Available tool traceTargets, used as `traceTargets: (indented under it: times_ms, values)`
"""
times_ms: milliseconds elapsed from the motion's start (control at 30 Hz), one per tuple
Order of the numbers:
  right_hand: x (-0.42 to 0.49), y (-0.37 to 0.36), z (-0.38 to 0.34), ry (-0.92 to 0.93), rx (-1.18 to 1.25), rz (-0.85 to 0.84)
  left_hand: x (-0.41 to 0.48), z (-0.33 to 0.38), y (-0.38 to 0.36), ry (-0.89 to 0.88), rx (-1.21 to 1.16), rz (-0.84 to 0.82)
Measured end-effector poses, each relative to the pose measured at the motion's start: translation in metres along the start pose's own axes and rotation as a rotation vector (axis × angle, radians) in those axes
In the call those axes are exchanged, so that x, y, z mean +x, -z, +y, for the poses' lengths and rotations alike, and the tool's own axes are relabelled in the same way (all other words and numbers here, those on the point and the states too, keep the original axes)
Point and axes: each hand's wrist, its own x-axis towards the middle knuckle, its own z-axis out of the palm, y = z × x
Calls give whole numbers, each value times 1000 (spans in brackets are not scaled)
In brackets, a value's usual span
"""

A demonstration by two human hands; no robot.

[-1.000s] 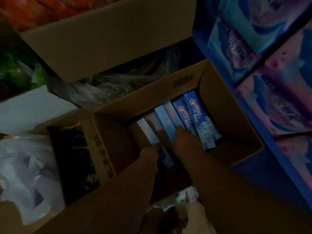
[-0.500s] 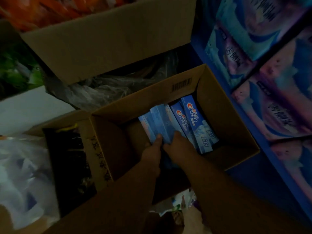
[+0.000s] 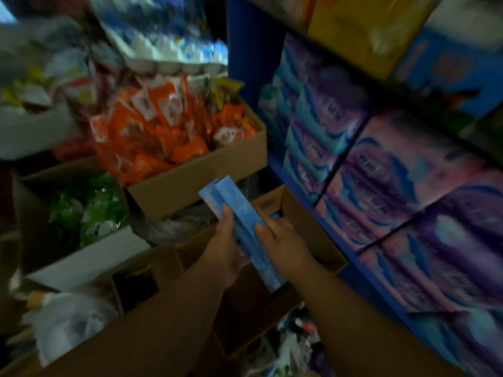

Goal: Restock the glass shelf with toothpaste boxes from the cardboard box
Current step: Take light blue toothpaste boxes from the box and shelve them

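both hands now grip the toothpaste boxes, lifted above the cardboard box.

A small shop or its stockroom is being shown: a blue shelf unit is being filled tightly with identical purple-and-teal packs, while open cartons of orange packets and green packets are being kept crowded together beside it.

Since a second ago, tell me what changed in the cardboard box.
The left hand and right hand gathered a bundle of toothpaste boxes and lifted it up out of the cardboard box; both now grip it. The cardboard box stays beside the blue shelf unit.
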Motion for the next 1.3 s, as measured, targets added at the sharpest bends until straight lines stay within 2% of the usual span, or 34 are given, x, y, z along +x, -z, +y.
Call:
traceTargets:
  times_ms: [133, 200, 300, 400, 533, 733, 1000, 1133, 1200, 1300]
  values:
    - [-26, 46, -62, 105, -264, 90, -41, 44, -39, -22, 18, -213]
    - [-44, 69, -93, 190, -370, 175, -58, 63, -65, -37, 20, -242]
    - [-72, 109, -135, 200, -273, 251, -85, 94, -107, -11, -1, -353]
    - [-99, 160, -171, 97, -53, 251, -117, 122, -152, -48, 0, -461]
    - [-134, 217, -205, 77, -116, 281, -170, 151, -209, -110, -12, -613]
    - [-208, 275, -253, 173, -142, 529, -241, 178, -283, -174, -12, -846]
    - [-345, 345, -306, 252, -327, 795, -351, 182, -373, -305, -16, -1125]
    - [-425, 381, -317, 192, -467, 923, -401, 171, -423, -504, 31, -1280]
    - [-460, 400, -314, 160, -507, 982, -425, 163, -447, -623, 11, -1285]
    - [-509, 427, -299, 84, -532, 1025, -454, 145, -478, -700, 30, -1236]
